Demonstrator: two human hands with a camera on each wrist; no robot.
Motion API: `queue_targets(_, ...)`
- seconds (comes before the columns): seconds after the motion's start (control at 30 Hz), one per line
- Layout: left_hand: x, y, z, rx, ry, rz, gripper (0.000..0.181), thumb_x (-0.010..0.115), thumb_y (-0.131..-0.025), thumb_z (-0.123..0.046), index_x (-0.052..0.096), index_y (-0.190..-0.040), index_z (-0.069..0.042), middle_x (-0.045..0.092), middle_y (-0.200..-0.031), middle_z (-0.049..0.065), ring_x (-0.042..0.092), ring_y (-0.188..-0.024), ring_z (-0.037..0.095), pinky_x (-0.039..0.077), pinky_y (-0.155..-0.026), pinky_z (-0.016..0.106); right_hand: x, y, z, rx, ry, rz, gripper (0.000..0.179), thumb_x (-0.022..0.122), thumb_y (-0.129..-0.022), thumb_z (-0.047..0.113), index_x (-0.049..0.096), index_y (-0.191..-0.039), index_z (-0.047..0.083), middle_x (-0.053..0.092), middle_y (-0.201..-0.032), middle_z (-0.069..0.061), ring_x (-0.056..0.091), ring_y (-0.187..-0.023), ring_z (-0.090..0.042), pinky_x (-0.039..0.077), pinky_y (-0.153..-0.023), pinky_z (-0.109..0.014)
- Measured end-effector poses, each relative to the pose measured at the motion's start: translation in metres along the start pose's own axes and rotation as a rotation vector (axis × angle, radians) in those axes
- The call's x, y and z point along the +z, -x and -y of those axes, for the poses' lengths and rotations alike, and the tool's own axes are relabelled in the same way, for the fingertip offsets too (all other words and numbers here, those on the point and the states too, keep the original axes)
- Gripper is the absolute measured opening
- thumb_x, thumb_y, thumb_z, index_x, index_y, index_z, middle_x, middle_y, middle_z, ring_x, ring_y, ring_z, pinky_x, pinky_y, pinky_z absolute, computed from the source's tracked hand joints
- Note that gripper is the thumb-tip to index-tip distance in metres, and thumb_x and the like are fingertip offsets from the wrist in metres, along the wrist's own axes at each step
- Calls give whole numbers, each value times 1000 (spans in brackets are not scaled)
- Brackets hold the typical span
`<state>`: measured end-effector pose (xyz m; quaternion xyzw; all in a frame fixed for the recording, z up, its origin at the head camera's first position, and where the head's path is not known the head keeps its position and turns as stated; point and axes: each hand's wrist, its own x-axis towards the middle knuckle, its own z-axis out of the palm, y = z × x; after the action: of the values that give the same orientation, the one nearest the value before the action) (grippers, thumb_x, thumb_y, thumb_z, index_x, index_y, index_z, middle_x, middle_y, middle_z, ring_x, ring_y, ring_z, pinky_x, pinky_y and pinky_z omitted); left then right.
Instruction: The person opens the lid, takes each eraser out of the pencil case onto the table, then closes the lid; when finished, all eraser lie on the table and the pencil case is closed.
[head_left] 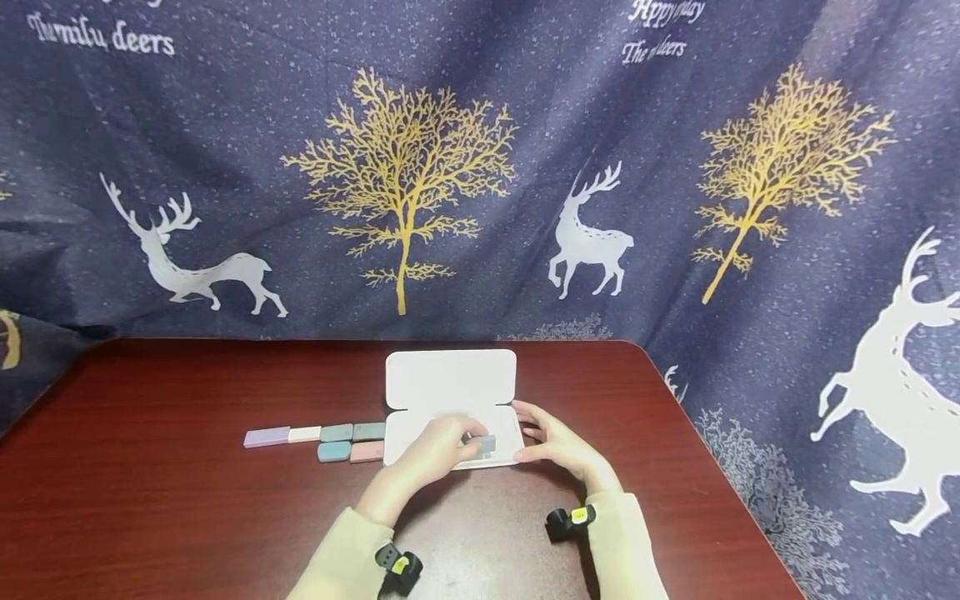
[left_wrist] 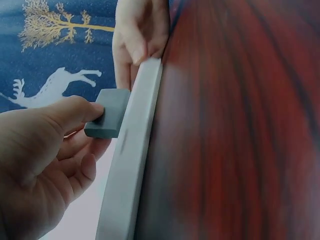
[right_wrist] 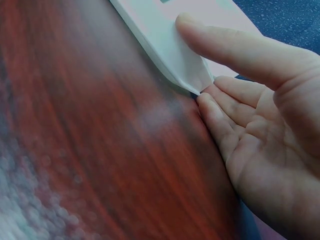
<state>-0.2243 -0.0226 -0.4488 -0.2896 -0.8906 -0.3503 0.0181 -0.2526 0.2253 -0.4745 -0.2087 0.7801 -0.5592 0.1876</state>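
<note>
A white pencil case lies on the table with its lid folded back. Over its tray my left hand pinches a grey-green eraser-like block between thumb and fingers. The left wrist view puts that block just beside the case's front wall. At the case's right end, my right hand holds it, thumb near the front corner and fingers round the side. In the right wrist view the thumb lies over the case's edge. My left hand hides part of the tray.
Left of the case lie several similar blocks: a purple one, a white one, teal and grey-green ones, and a pink one. The dark red table ends at a patterned curtain behind.
</note>
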Motion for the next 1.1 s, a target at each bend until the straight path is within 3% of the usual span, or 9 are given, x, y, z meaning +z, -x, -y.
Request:
queue_targets(0.27,-23,16,19,-32,-16,-9,18,65,-89,-7,72,-105,-5,72,-105,8,66,-88,18,55,-81,36,0,0,0,-3,4,-4,87,75,-81,6,24,-150,-6,30,-153,-29,34,-138,-46,30,-113,-55)
queue_targets(0.5,-41,33,41,-16,0,-18,18,66,-90,-10,72,-107,-5,72,-101,6,65,-85,16,54,-74,27,-1,1,1,25,15,-17,87,75,-82,6,24,-151,-5,29,-154,-28,31,-140,-47,28,-114,-56)
queue_targets(0.7,-58,44,59,11,-33,-33,19,67,-89,-9,72,-107,-6,73,-100,5,65,-85,13,53,-74,27,1,0,1,21,19,-15,85,74,-82,5,24,-151,-4,29,-154,-28,32,-140,-46,28,-114,-56)
queue_targets(0.93,-79,57,75,-69,-43,-29,18,66,-90,-9,72,-107,-8,71,-98,2,62,-86,12,55,-78,32,2,0,1,29,26,-13,86,75,-83,8,25,-151,-2,30,-154,-26,32,-140,-45,29,-114,-55)
queue_targets(1.1,-87,67,83,-63,-82,-50,17,67,-89,-8,73,-104,-10,71,-93,-2,61,-83,10,53,-76,31,2,0,-1,19,28,-15,85,75,-82,7,25,-150,-4,30,-153,-28,32,-140,-46,28,-114,-56)
